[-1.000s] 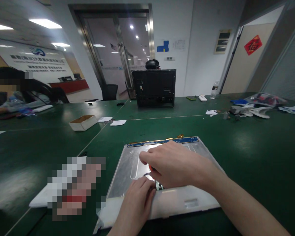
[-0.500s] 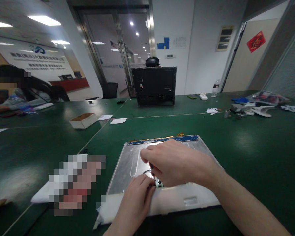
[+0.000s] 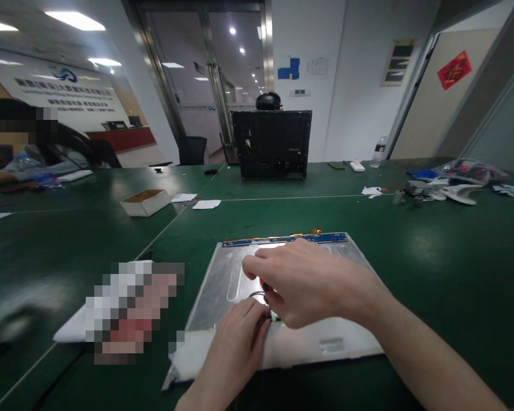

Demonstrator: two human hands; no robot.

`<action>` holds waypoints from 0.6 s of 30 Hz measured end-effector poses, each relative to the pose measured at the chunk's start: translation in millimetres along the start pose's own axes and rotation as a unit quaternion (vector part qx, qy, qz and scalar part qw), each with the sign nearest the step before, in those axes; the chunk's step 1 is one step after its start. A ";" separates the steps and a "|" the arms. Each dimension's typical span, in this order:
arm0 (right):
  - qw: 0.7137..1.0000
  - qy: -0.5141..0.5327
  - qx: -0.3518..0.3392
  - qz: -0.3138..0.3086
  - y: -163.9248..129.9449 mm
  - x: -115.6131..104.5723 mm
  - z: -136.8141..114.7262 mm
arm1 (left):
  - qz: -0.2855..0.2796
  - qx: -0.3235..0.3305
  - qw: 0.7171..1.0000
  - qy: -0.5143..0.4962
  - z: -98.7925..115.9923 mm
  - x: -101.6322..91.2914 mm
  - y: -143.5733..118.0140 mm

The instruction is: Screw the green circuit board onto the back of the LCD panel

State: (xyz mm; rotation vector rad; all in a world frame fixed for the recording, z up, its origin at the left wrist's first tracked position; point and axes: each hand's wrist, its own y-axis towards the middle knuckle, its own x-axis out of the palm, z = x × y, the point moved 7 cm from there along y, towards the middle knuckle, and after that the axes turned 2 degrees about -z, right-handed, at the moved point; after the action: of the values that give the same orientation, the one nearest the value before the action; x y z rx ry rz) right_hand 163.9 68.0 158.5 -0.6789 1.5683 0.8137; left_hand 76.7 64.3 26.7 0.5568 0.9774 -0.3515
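Note:
A flat metal display panel [image 3: 209, 285] lies on the green table, with a blue circuit strip [image 3: 334, 237] along its far edge and a whitish band along its near edge. Above its middle, my right hand [image 3: 308, 282] is closed around a screwdriver [image 3: 265, 284], whose red and black handle shows between thumb and fingers; its tip is hidden. My left hand [image 3: 242, 331] rests on the panel with its fingertips pressed together close to the right hand. A small green board [image 3: 275, 316] peeks out between the hands. What the left fingertips pinch is hidden.
To the left lies a white item [image 3: 71, 330], partly pixelated. Farther back are an open box [image 3: 145, 204], papers [image 3: 206, 204] and a black monitor-like casing [image 3: 274, 145]. A bottle [image 3: 377, 153] and loose parts [image 3: 460, 193] sit back right. Another person [image 3: 64, 151] is at far left.
The camera view has shifted slightly. More of the screwdriver's red handle shows in my right hand as it turns a little. At lower left, another person's fingers have given way to a blur.

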 end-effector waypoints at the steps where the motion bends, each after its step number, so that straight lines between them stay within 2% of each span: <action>1: 1.000 0.000 -0.001 0.000 0.2 0.3 -0.2 | 0.002 -0.001 1.000 0.000 0.3 -0.6 0.1; 10: 0.999 -0.025 0.042 -0.004 5.7 0.0 4.3 | 0.009 0.002 1.000 0.000 -0.7 -0.5 -1.6; 18: 1.000 -0.025 0.013 0.002 1.1 -1.2 -0.8 | 0.004 -0.002 1.000 -0.001 -0.9 0.8 -1.6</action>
State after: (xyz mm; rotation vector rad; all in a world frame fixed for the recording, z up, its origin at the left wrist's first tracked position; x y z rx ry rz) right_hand 162.7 67.9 159.9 -0.6320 1.5326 0.8052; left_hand 75.7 63.5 25.2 0.5555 0.9741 -0.3431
